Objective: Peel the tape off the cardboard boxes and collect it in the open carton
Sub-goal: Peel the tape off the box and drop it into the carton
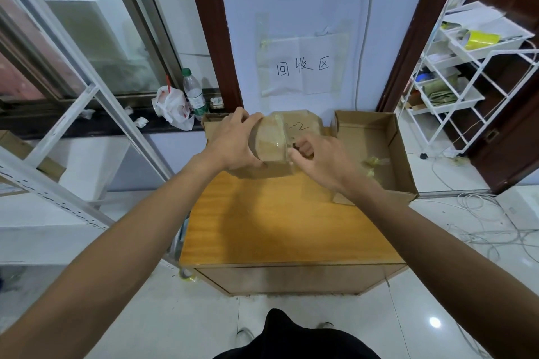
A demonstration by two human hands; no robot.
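Cardboard box [274,140], small, brown and matte, banded with glossy clear tape [277,132], is held between both hands above a smooth orange wooden table [277,227]. The left hand [233,140] grips its rounded left end. The right hand [318,160] pinches the tape at the box's right edge. Just right of that hand, an open carton [399,154] holds a crumpled yellowish wad [374,162].
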